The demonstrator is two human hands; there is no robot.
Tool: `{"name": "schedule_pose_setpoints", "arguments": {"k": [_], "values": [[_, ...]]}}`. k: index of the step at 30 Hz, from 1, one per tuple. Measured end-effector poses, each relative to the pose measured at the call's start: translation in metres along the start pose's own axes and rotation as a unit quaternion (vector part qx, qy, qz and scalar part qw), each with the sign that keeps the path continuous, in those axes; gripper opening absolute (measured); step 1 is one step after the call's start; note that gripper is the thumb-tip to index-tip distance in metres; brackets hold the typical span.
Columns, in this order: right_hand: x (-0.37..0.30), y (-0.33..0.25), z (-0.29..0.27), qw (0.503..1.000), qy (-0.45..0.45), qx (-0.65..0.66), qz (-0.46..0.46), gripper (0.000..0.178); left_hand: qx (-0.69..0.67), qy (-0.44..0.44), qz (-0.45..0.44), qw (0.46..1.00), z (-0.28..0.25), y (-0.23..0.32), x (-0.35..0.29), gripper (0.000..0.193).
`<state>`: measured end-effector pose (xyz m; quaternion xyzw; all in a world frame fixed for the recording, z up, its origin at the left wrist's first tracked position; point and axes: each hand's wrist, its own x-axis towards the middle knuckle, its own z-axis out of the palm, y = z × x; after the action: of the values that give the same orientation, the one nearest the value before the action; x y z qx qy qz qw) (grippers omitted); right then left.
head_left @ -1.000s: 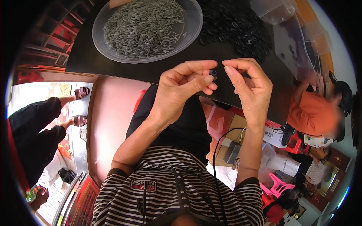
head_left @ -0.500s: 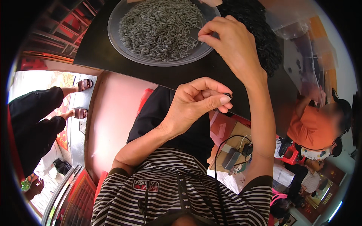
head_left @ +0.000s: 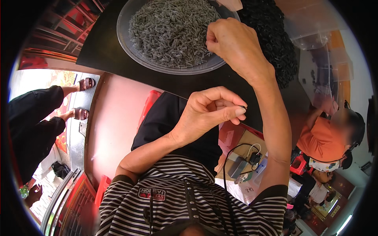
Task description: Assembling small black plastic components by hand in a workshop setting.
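Note:
My left hand [head_left: 210, 112] is closed in a pinch on a small black piece [head_left: 243, 107], held above the near edge of the table. Only a bit of the piece shows between thumb and fingertips. At the right side of a round clear tray [head_left: 179, 72], my right hand [head_left: 236, 49] has its fingers bent and pressed together, touching or just over a heap of small grey coil springs [head_left: 169, 35]. Its fingertips are partly hidden, so whatever they pinch cannot be made out. Right of that hand lies a pile of small black ring-like pieces [head_left: 271, 35].
The dark table [head_left: 102, 47] spans the top. A clear plastic box [head_left: 315, 59] stands at the far right, near a person in orange [head_left: 325, 135]. A carton with cables and a grey adapter [head_left: 238, 167] lies below right. Another person's sandalled feet [head_left: 80, 114] show at left.
My right hand has moved left and slightly down to the springs, its fingers curling in. My left hand keeps the black piece, shifted slightly right and down.

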<state>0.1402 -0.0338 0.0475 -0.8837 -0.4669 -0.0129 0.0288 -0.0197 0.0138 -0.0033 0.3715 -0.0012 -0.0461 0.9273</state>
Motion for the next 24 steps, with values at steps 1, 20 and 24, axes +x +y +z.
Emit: {"name": "schedule_pose_setpoints", "arguments": {"k": [1,20,24], "values": [[0.000,0.003,0.000,0.999,0.012,0.045,0.003,0.013,0.000,-0.001,0.000,1.000,0.000,0.001,0.000,0.011],[-0.056,0.016,-0.019,0.766,0.044,0.621,0.161,0.022,-0.061,0.087,0.012,0.994,0.001,0.011,0.003,0.018],[-0.071,0.007,-0.024,0.754,0.059,0.631,0.172,0.020,-0.043,0.094,0.032,0.994,0.003,0.012,0.005,0.017]]}}
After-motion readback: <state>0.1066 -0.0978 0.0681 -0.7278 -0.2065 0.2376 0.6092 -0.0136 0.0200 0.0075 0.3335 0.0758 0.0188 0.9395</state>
